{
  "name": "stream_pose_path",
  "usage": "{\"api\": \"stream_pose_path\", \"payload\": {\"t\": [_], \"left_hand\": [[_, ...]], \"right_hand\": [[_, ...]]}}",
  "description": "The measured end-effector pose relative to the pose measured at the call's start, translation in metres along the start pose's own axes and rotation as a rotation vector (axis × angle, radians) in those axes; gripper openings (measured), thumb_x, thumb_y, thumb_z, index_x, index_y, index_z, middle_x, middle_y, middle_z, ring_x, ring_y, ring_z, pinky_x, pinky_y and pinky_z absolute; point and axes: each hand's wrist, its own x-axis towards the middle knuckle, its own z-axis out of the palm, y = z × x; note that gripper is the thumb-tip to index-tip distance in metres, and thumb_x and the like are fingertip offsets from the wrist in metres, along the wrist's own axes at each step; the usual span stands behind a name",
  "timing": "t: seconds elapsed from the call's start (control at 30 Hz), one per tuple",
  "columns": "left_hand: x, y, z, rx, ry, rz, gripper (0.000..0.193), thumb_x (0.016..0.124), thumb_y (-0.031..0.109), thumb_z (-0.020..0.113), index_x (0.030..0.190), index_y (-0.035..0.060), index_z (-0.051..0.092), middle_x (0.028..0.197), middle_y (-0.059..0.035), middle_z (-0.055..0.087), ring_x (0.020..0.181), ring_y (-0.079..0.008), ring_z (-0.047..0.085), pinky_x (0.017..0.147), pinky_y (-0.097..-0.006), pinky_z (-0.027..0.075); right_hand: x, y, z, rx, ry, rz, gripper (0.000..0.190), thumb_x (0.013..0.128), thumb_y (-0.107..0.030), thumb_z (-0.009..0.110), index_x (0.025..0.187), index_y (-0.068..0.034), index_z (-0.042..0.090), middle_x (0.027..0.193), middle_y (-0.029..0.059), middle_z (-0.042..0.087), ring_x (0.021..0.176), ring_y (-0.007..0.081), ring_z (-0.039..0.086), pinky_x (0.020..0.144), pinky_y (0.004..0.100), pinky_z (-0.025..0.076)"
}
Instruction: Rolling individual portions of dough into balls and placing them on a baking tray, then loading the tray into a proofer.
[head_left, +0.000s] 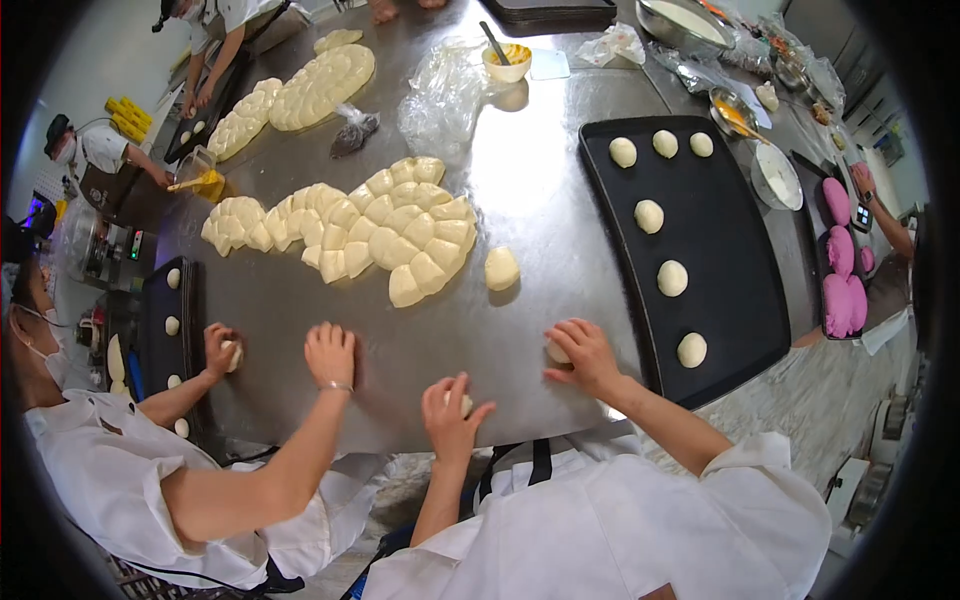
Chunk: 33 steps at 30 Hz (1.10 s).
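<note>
My left hand (448, 426) is cupped over a small ball of pale dough (465, 406) near the front edge of the steel worktable (525, 420). Farther right, my right hand (589, 361) curves over another dough ball (556, 352), its fingers covering most of it. Ahead of my hands lies a single cut dough piece (502, 269). Behind and left of that piece spreads a large cluster of cut dough portions (397, 232), pressed against each other. Beside my right arm is a black baking tray (720, 255) with several round dough balls (673, 278) spaced on it.
At left, a co-worker's hands (330, 356) work on the same table beside another tray (154, 300). Plastic film (442, 97), a bowl of orange filling (508, 71) and more dough (322, 86) lie toward the back. Bowls (776, 176) and pink dough (840, 251) are at right.
</note>
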Motion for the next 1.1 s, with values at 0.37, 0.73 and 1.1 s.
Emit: {"api": "stream_pose_path", "payload": {"t": [0.37,0.73,1.1], "left_hand": [[0.009,0.015,0.011,-0.041,-0.107,-0.313,0.058,0.072,0.017,0.081,0.124,0.0069,0.057,0.122,-0.0172,0.055,0.120,-0.0371,0.050,0.102,-0.0476,0.041],[0.172,0.287,0.123,-0.412,-0.030,0.043,0.033,0.078,0.009,0.077,0.107,0.0053,0.063,0.105,-0.0134,0.061,0.099,-0.0317,0.062,0.087,-0.0415,0.050],[0.249,0.396,0.294,-0.298,-0.140,0.136,0.050,0.077,0.015,0.081,0.120,0.0072,0.058,0.117,-0.0167,0.056,0.107,-0.0387,0.054,0.090,-0.0483,0.047]], "right_hand": [[0.010,-0.004,-0.008,0.135,-0.237,0.309,0.064,0.073,-0.022,0.084,0.128,-0.009,0.055,0.116,0.0173,0.054,0.107,0.0388,0.053,0.093,0.0484,0.049],[-0.005,0.287,-0.246,0.209,0.139,0.373,0.077,0.067,0.007,0.069,0.140,-0.009,0.051,0.119,0.0162,0.057,0.113,0.0382,0.057,0.099,0.0450,0.048],[0.021,0.410,-0.261,0.137,-0.179,0.131,0.088,0.068,0.000,0.077,0.149,-0.012,0.044,0.134,0.0160,0.054,0.119,0.0393,0.050,0.105,0.0449,0.045]]}}
